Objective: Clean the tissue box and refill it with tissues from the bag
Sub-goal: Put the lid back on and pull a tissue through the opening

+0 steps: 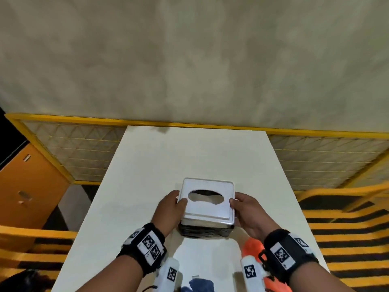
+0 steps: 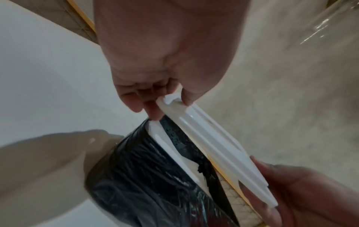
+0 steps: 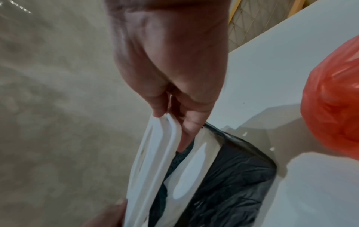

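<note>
A square tissue box stands near the front of the white table (image 1: 147,157). Its white lid (image 1: 207,209), which has an oval slot, is lifted a little off the black, plastic-wrapped base (image 1: 202,231). My left hand (image 1: 168,209) pinches the lid's left edge, thumb on top. My right hand (image 1: 246,211) pinches its right edge. In the left wrist view the lid (image 2: 213,145) tilts clear of the base (image 2: 145,176), with a gap between them. The right wrist view shows my fingers (image 3: 186,119) under the lid's rim (image 3: 155,161). An orange plastic bag (image 1: 252,247) lies by my right wrist.
A blue cloth (image 1: 200,285) lies at the table's front edge between my forearms. Yellow-framed mesh panels (image 1: 73,148) flank the table, an orange cabinet (image 1: 27,186) stands at left, and a yellow-and-black striped floor (image 1: 347,239) lies at right. A beige wall stands behind the table.
</note>
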A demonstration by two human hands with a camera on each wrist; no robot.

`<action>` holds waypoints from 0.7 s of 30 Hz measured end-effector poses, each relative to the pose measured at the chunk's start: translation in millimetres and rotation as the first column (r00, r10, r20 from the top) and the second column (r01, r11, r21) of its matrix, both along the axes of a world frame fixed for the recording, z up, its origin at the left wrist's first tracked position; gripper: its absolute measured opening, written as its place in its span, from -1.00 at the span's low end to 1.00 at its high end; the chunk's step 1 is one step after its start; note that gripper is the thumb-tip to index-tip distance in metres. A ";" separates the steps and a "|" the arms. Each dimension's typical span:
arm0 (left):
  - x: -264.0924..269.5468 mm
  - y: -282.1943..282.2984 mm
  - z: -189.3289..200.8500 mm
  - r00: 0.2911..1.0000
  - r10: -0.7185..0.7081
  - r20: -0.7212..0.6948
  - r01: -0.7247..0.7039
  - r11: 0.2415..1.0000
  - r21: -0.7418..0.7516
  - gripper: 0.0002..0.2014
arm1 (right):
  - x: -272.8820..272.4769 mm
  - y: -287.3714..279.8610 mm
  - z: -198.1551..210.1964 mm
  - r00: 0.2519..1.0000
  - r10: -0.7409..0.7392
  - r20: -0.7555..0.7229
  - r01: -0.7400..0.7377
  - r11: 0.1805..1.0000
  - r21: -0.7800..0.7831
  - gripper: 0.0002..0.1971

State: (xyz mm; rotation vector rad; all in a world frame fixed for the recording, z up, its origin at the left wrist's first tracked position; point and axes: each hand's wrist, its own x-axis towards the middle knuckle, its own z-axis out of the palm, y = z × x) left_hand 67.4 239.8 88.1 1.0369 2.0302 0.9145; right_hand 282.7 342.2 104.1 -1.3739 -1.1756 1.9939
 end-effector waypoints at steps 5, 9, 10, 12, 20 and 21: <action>-0.2 7.8 -23.2 0.993 0.052 -0.104 -0.059 0.996 -0.064 -0.82 | -5.8 6.5 -22.3 0.938 -0.067 0.339 -0.004 0.979 0.204 -0.74; -1.4 5.3 -25.4 0.991 0.039 -0.125 -0.052 0.993 -0.105 -0.80 | -11.5 7.1 -24.7 0.858 0.009 0.514 -0.182 0.940 0.288 -0.70; -1.3 3.0 -24.5 0.991 0.026 -0.129 -0.041 0.992 -0.115 -0.80 | -11.5 6.7 -24.8 0.848 0.014 0.530 -0.202 0.933 0.299 -0.68; 0.3 -0.4 -24.6 0.990 -0.010 -0.141 -0.007 0.992 -0.123 -0.82 | -10.0 5.6 -24.9 0.837 0.011 0.547 -0.220 0.923 0.317 -0.66; 8.3 -7.6 -30.0 0.961 -0.147 -0.236 0.099 0.974 -0.203 -0.74 | -5.2 2.1 -42.2 0.806 0.047 0.590 -0.264 0.921 0.288 -0.67; 8.7 -8.2 -31.8 0.957 -0.162 -0.242 0.109 0.970 -0.218 -0.68 | -5.6 3.2 -43.9 0.794 0.051 0.605 -0.284 0.912 0.297 -0.69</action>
